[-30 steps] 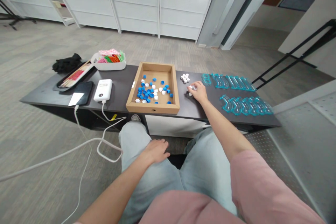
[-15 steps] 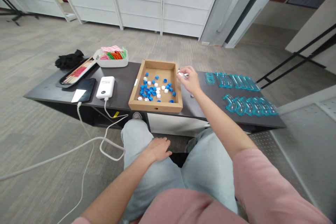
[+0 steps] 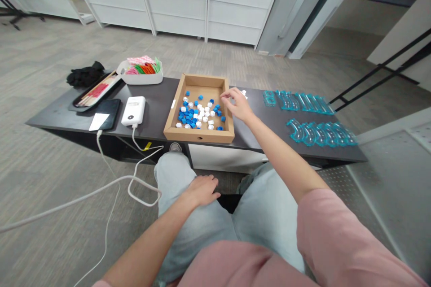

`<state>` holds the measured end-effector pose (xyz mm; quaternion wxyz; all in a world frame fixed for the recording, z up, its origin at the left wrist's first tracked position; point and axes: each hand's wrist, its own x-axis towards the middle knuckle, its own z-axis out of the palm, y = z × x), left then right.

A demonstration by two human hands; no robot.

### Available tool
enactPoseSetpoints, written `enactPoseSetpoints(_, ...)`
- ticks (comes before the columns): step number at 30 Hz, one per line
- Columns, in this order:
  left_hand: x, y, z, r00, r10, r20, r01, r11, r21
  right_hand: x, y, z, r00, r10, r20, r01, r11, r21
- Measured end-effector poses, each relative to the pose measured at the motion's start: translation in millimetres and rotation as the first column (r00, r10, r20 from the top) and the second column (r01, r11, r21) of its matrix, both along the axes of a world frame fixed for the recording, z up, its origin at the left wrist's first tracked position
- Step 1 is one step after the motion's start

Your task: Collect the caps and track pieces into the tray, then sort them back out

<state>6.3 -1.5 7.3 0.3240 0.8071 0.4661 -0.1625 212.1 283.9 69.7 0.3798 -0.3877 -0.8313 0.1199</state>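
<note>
Nearest to us, the left hand [image 3: 202, 189] rests on the leg [image 3: 175, 175] in pale jeans; its fingers lie relaxed, the thumb apart from them, and they hold nothing. Farther away is the dark bench [image 3: 259, 136], and on it we see the open cardboard box [image 3: 198, 136]. Inside are blue pieces [image 3: 183, 119] mostly toward the left, and white pieces [image 3: 206, 114], many of them in the middle. Here is the change: compared with half a second ago, more white pieces lie in the box, and none shows any longer in the fingers of the right hand [image 3: 237, 102]. This hand is bent over the right wall of the box. We cannot tell if its thumb and fingers touch each other. For the work, we judge that one handful is now delivered. Just beyond this hand, a few other white pieces [image 3: 244, 93] remain on the bench, outside the box and partly hidden, so we judge that the gathering is not complete.
</note>
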Motion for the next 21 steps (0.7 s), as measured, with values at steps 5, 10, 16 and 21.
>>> enactPoseSetpoints(5,0.4,-1.1,3.5,1.000,0.009,0.000,-0.009,1.000,-0.010,68.0,-34.7,-16.5,0.918,-0.240,0.316,0.245,0.969,0.024)
enactPoseSetpoints(10,1.7,-2.0,2.8,1.000,0.027,-0.005,-0.027,1.000,-0.015,84.0,-50.5,-45.4,0.767,-0.315,0.559,0.419,0.906,-0.065)
enactPoseSetpoints(16,3.7,-2.4,2.4,0.999,0.034,-0.008,-0.034,0.999,-0.028,63.4,11.7,-48.8,0.732,-0.375,0.569,0.506,0.858,-0.085)
enactPoseSetpoints(21,3.0,-1.3,5.4,0.997,0.069,-0.020,-0.070,0.997,-0.039,55.0,70.2,-47.7,0.759,-0.398,0.515,0.522,0.845,-0.115)
